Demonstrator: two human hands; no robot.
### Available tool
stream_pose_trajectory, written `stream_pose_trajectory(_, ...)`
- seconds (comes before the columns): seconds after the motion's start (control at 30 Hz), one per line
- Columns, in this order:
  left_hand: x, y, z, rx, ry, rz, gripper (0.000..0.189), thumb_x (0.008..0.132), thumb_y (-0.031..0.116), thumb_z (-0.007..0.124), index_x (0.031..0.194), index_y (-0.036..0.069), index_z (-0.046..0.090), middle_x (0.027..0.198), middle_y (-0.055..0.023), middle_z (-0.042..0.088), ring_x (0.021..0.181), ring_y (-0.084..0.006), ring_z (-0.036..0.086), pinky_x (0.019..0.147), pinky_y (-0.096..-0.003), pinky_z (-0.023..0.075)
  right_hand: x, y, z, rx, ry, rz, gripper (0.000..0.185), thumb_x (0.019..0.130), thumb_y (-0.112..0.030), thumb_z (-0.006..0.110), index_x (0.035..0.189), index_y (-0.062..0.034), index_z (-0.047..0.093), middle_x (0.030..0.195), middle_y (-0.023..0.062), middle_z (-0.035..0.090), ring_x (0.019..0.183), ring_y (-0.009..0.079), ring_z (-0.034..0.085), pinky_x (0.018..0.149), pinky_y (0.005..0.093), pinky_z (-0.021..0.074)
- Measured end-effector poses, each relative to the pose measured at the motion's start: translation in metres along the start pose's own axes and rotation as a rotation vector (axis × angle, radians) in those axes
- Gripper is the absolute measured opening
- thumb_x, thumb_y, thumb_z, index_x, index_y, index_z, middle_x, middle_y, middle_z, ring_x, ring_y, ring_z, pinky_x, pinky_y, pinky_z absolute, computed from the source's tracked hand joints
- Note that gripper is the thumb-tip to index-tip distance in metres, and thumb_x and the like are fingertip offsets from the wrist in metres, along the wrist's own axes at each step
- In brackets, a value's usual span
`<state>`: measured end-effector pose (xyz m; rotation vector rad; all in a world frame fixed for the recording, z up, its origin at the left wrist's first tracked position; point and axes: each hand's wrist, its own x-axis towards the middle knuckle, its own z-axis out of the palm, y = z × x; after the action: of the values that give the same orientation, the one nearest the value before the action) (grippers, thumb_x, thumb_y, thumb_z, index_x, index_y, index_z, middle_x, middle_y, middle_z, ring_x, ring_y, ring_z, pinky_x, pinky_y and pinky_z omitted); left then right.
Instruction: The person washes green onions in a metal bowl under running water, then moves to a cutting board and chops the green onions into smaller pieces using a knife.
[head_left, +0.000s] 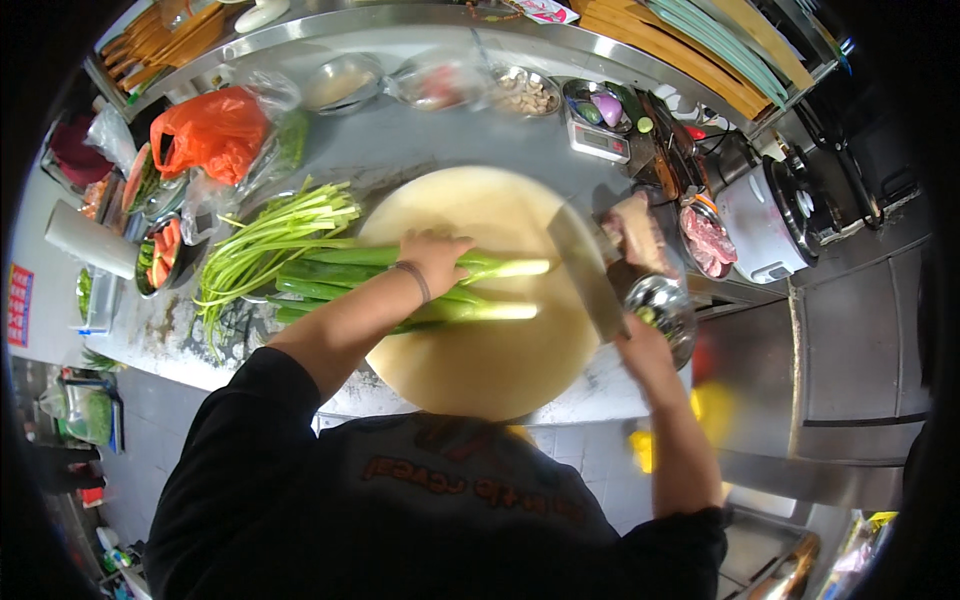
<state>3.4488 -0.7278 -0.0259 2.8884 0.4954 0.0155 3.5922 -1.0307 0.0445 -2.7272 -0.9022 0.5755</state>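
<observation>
On a round, pale chopping board (480, 375) lie several thick green onion stalks (502, 310), their white ends pointing right. My left hand (435, 264) rests on the stalks and presses on them; whether its fingers close around any is hard to tell. A broad cleaver (585, 274) is in my right hand (646, 349), its blade over the board's right edge, clear of the white ends. A bunch of thin green celery-like stems (274, 244) lies left of the board, partly beside the onions. A metal bowl (675, 315) with green bits stands behind my right hand.
Raw meat (637, 232) lies right of the board, near a meat bowl (707, 244) and a white rice cooker (757, 217). A kitchen scale (598, 142) stands at the back right. An orange plastic bag (214, 131) and a bowl of cut carrots (159, 255) are at left.
</observation>
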Motion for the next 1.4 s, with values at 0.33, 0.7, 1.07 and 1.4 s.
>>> stream_pose_trajectory(0.33,-0.021,0.005,0.004,-0.078,0.109,0.053,0.049,0.065,0.024,0.069,0.111,0.018,0.056,0.109,-0.0077,0.055,0.104,-0.0290,0.050,0.089,-0.0423,0.0376,0.016,-0.044,-0.033,-0.257,-0.036,-0.297,0.025,0.086,-0.021,0.047,0.110,-0.0145,0.051,0.088,0.0139,0.062,0.081,0.0321,0.060,0.070,0.0439,0.0466)
stream_pose_trajectory(0.7,-0.029,0.011,0.012,-0.086,0.190,-0.015,0.036,0.072,0.026,0.065,0.108,0.020,0.062,0.103,-0.0048,0.055,0.102,-0.0258,0.049,0.092,-0.0412,0.0353,0.057,-0.043,-0.029,-0.386,-0.183,-0.421,0.025,0.085,-0.016,0.045,0.108,-0.0111,0.052,0.081,0.0149,0.063,0.077,0.0332,0.061,0.066,0.0442,0.0469)
stream_pose_trajectory(1.07,-0.029,0.011,0.010,-0.095,0.208,-0.004,0.036,0.067,0.022,0.068,0.101,0.016,0.063,0.100,-0.0065,0.055,0.099,-0.0276,0.050,0.090,-0.0405,0.0381,0.098,-0.068,-0.008,-0.163,-0.210,-0.314,0.023,0.086,-0.026,0.048,0.095,-0.0061,0.056,0.083,0.0177,0.062,0.081,0.0370,0.059,0.072,0.0443,0.0470)
stream_pose_trajectory(1.4,-0.030,0.013,0.008,-0.149,0.244,0.020,0.037,0.066,0.019,0.069,0.101,0.015,0.061,0.102,-0.0053,0.054,0.099,-0.0268,0.049,0.089,-0.0405,0.0374,0.060,-0.051,-0.044,-0.306,-0.255,-0.375,0.019,0.085,-0.024,0.051,0.092,-0.0067,0.056,0.078,0.0187,0.061,0.077,0.0371,0.059,0.068,0.0465,0.0458)
